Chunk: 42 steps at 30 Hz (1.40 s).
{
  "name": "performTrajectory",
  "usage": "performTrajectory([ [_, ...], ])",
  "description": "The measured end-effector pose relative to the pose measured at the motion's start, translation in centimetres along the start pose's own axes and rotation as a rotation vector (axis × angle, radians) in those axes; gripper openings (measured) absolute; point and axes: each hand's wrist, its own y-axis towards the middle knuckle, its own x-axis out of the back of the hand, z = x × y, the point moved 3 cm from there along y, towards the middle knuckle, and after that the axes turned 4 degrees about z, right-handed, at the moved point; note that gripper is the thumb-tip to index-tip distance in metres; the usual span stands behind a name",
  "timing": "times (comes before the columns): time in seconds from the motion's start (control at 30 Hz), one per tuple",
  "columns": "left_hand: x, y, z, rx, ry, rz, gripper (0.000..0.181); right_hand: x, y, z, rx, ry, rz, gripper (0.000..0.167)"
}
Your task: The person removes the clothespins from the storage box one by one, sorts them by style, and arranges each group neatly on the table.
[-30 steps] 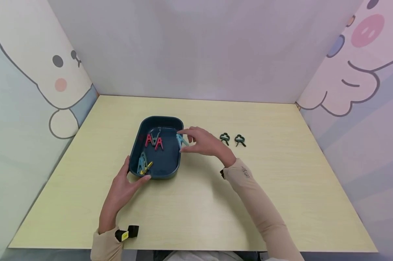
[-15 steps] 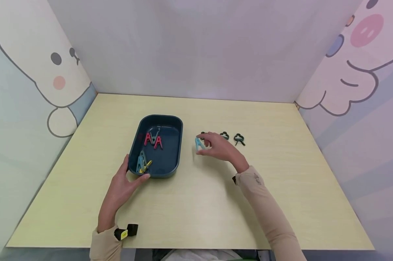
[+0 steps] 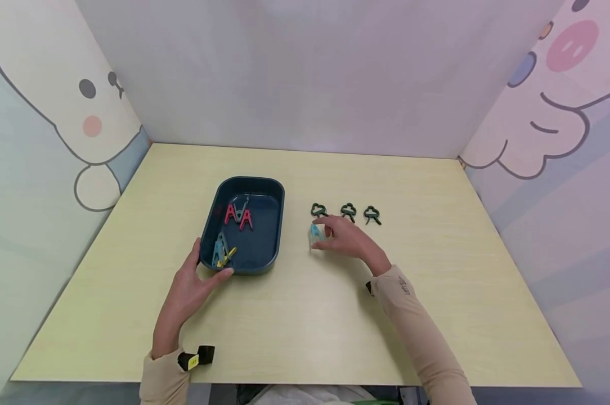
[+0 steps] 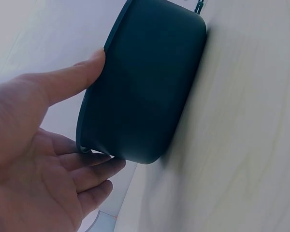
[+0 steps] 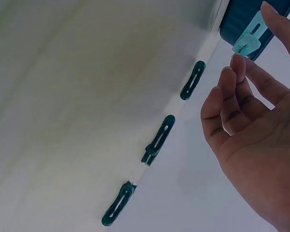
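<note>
My left hand [image 3: 188, 292] grips the near-left corner of a dark blue plastic basin [image 3: 272, 236], thumb on the near rim and fingers at the left side. In the left wrist view the basin's outer wall [image 4: 145, 77] fills the middle. To the right of the basin, my right hand [image 3: 348, 239] pinches a light blue clothespin [image 3: 315, 233] between thumb and fingertips. The clothespin [image 5: 250, 36] shows its long side in the right wrist view. Just beyond that hand stand three dark green clips in a row: a left one [image 3: 318, 210], a middle one [image 3: 348, 210] and a right one [image 3: 372, 215].
Inside the basin are two red clothespins, one left [image 3: 230, 213] and one right [image 3: 246, 219], a grey-blue clothespin [image 3: 241, 212] between them, and blue [image 3: 219, 250] and yellow [image 3: 227, 257] ones at the near-left corner. A pale wood table [image 3: 285, 337] meets walls behind and at both sides.
My right hand has carried the light blue clothespin from the basin's right rim out to the right, then slightly nearer, below the left green clip. The left hand stays on the basin.
</note>
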Motion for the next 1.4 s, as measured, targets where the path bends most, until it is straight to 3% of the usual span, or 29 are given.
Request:
performTrajectory([
  [0.8, 0.1, 0.2, 0.1, -0.011, 0.004, 0.003, 0.112, -0.8, 0.1, -0.6, -0.112, -0.088, 0.066, 0.06],
  [1.2, 0.2, 0.2, 0.1, -0.016, 0.003, 0.001, 0.11, -0.9, 0.1, -0.5, -0.127, -0.111, 0.076, 0.062],
  [1.4, 0.2, 0.1, 0.1, -0.012, 0.007, 0.001, 0.11, -0.1, 0.0, 0.4, -0.087, -0.076, 0.03, 0.061],
])
